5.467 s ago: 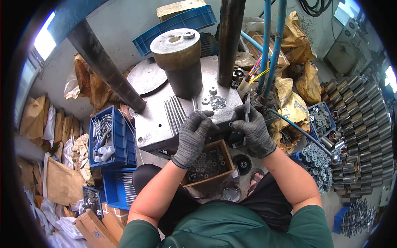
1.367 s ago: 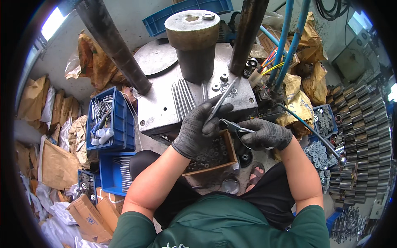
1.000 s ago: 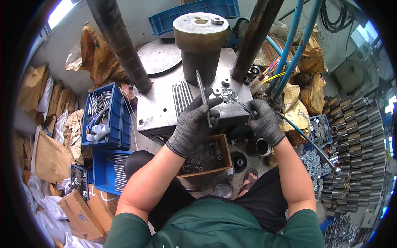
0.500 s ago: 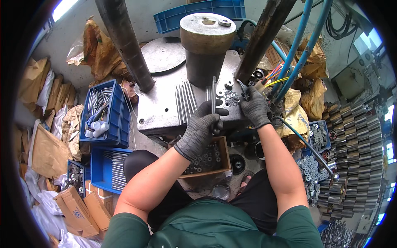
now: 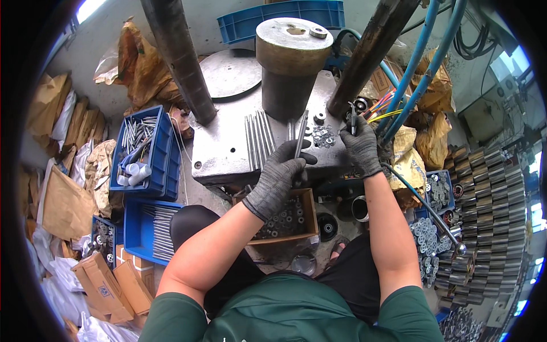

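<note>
My gloved left hand [image 5: 280,174] is closed around a steel shaft [image 5: 301,132], which stands nearly upright above the front of the metal press table [image 5: 219,139]. My gloved right hand [image 5: 361,149] grips a pair of slim-nosed pliers [image 5: 353,121], jaws pointing up and away; whether anything sits in the jaw tips is too small to tell. Between the hands lies a loose heap of small retaining rings [image 5: 323,137], with a bearing [image 5: 319,117] just behind it. Several more shafts [image 5: 259,139] lie side by side left of my left hand.
A thick press ram [image 5: 290,74] rises mid-table between two steel columns [image 5: 181,62]. Blue hoses [image 5: 413,74] hang at right. Below the table edge is a box of small round parts [image 5: 315,219]. Blue bins [image 5: 134,228] stand left; a lever [image 5: 430,208] slants at right.
The pliers and my right hand have shifted right, away from the ring heap, and the jaws now point more upright. The shaft in my left hand leans slightly right. The view has shifted a little.
</note>
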### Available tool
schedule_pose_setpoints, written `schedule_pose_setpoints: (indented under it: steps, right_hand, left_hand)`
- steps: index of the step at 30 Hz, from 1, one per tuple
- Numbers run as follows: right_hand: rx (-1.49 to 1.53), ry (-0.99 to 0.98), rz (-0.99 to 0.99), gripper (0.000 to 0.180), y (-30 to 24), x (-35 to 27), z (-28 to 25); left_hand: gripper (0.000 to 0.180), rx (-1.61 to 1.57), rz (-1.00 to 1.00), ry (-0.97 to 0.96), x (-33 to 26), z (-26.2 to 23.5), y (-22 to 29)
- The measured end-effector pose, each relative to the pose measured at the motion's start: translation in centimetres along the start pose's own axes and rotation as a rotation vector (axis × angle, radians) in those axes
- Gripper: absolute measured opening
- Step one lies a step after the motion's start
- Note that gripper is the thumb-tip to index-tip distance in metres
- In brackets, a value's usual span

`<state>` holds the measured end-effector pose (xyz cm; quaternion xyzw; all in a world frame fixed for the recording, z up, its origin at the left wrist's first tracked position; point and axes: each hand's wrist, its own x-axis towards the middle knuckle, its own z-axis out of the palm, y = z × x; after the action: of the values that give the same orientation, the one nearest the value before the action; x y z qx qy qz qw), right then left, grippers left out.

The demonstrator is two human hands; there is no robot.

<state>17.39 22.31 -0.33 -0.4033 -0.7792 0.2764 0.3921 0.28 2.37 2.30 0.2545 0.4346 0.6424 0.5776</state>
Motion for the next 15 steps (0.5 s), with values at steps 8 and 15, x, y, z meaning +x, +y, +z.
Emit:
schedule_pose_setpoints:
  steps: [8, 15]
  right_hand:
    - [0.43, -0.15, 0.192, 0.023, -3.1, -3.2, -0.4]
    - [0.57, -0.217, 0.414, 0.02, -7.9, -5.9, -0.2]
  left_hand:
    - [0.019, -0.008, -0.083, 0.064, 0.4, -0.2, -0.2]
    - [0.023, 0.482, 0.243, 0.081, 1.7, 0.2, -2.7]
